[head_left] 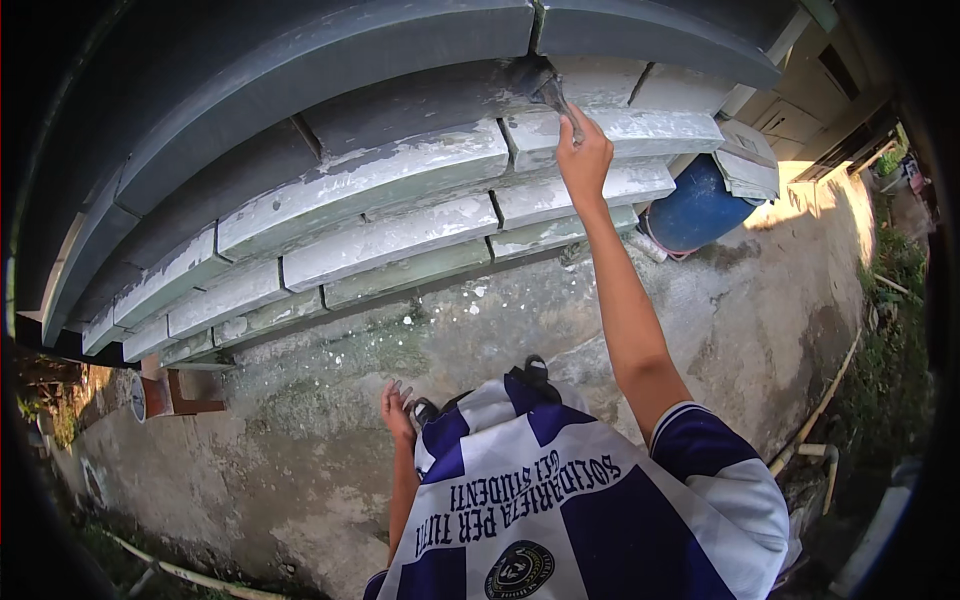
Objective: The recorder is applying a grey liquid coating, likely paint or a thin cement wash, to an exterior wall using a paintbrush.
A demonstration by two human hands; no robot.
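At one o'clock the right hand [585,160] grips the brush [550,91] by its handle, presumably to reach the recessed grey band [420,108]; at seven, the left hand [397,408] is empty, loosely spread.

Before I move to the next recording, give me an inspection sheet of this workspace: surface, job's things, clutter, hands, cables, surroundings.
Surface: rough grey concrete ground, speckled with white splotches.
Job's things: stepped grey masonry ledges, dark grey above and patchy white below; dark-bristled flat paintbrush against the recess under the top dark ledge.
Clutter: blue rounded drum near the ledges' right end, with a pale grey flat sheet on top.
Hands: right hand grips the paintbrush's handle; left hand hangs low, fingers loosely open, nothing seen in it.
Cables: nothing seen.
Surroundings: green plants and a long pale pipe along the right edge.
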